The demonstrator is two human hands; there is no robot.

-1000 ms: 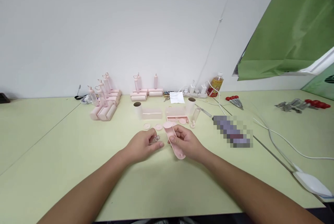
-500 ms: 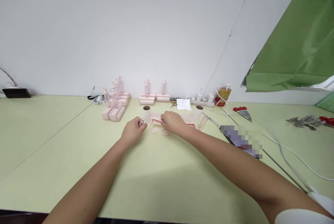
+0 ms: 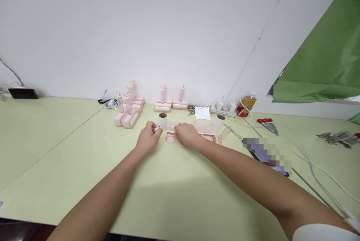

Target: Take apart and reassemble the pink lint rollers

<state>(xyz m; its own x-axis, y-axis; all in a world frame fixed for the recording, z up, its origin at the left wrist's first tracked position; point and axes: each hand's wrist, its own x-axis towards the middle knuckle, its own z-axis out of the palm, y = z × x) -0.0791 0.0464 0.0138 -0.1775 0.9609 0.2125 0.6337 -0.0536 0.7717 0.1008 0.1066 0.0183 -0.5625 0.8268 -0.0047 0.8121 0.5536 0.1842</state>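
Can see a smooth, long, hollow pink plastic tray (image 3: 171, 134) in the far middle, just in front of a round white roll (image 3: 163, 120). Pinching a small shiny clear piece (image 3: 158, 126) in left hand (image 3: 147, 136). Touching tray with right hand (image 3: 188, 134), can't tell if gripping. Held it nearer before, now has it farther away

L hand (image 3: 148, 138) w/ clear pc (image 3: 158, 126); R hand (image 3: 186, 133) @ pink tray (image 3: 170, 134).

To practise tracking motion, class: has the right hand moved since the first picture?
Yes. Judged against the white paper, the right hand has moved forward, closer to the wall, and leftward.
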